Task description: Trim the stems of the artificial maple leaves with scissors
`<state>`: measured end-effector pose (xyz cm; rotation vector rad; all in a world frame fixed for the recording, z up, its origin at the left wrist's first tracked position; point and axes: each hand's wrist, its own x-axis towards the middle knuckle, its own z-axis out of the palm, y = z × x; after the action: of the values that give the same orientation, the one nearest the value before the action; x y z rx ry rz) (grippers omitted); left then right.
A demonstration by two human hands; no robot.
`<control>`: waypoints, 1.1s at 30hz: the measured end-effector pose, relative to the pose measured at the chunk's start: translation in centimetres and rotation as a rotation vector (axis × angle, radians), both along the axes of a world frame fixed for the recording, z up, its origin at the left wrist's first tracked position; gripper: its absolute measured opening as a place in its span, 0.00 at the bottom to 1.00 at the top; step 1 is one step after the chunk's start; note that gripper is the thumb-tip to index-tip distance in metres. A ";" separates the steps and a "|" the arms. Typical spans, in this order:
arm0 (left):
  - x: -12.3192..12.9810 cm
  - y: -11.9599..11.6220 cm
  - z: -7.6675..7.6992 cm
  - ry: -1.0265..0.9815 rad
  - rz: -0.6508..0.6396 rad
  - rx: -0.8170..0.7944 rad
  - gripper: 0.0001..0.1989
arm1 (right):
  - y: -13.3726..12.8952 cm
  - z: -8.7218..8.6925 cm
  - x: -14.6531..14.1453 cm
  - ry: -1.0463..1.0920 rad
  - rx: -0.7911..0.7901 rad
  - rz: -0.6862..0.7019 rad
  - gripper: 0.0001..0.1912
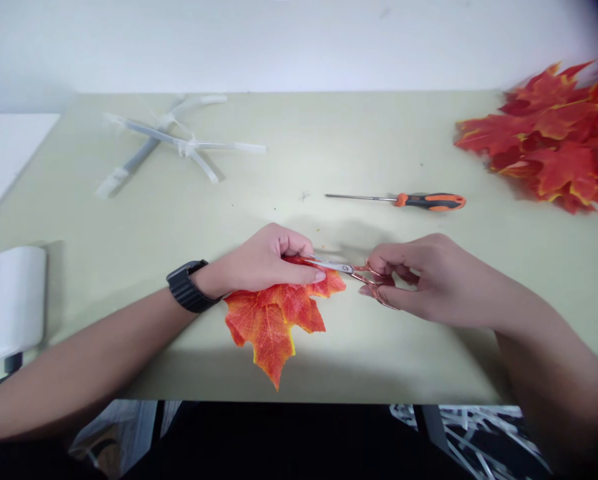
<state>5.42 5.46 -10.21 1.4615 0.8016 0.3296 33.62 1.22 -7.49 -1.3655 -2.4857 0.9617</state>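
Near the front of the table, my left hand [273, 257] pinches a red-orange artificial maple leaf [273, 327] with yellow edges between thumb and fingers. Its pointed lobes hang toward the table's front edge. My right hand [423, 277] has its fingers in the copper-coloured handles of a small pair of scissors [346, 269]. The silver blades point left and lie at the leaf's upper edge, beside my left thumb. Whether the blades bite into the leaf I cannot tell. A black watch is on my left wrist.
Behind my hands lies a screwdriver [431, 201] with an orange and black handle. Whitish plastic strips [179, 143] lie at the back left. A pile of red maple leaves [563, 143] is at the back right, and a white device [13, 300] stands at the left edge.
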 end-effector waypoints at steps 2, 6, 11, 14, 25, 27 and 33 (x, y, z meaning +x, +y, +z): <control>0.0 0.0 0.0 -0.001 0.002 0.006 0.18 | 0.0 0.0 0.0 0.008 0.005 0.001 0.09; -0.1 -0.1 0.0 0.006 0.002 0.014 0.18 | 0.0 0.1 0.0 0.032 -0.002 0.013 0.08; -0.1 -0.1 0.2 0.013 -0.004 0.019 0.17 | 0.1 -0.1 0.0 0.039 0.024 0.015 0.07; 0.0 -0.1 0.2 0.011 -0.009 0.029 0.17 | 0.1 -0.2 0.0 0.053 0.035 0.012 0.05; 0.0 0.0 -0.4 -0.065 0.014 -0.012 0.15 | 0.1 -0.8 -0.1 0.115 0.089 -0.259 0.08; 0.1 0.0 -0.6 -0.076 0.017 -0.009 0.15 | 0.2 -0.9 -0.2 0.107 0.091 -0.277 0.09; 0.0 0.0 -0.8 -0.086 0.001 -0.021 0.14 | 0.2 -1.0 -0.5 0.109 0.065 -0.290 0.09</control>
<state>5.43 5.46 -11.00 1.4183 0.7347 0.3814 33.15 1.38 -8.53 -1.5524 -2.1443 0.8586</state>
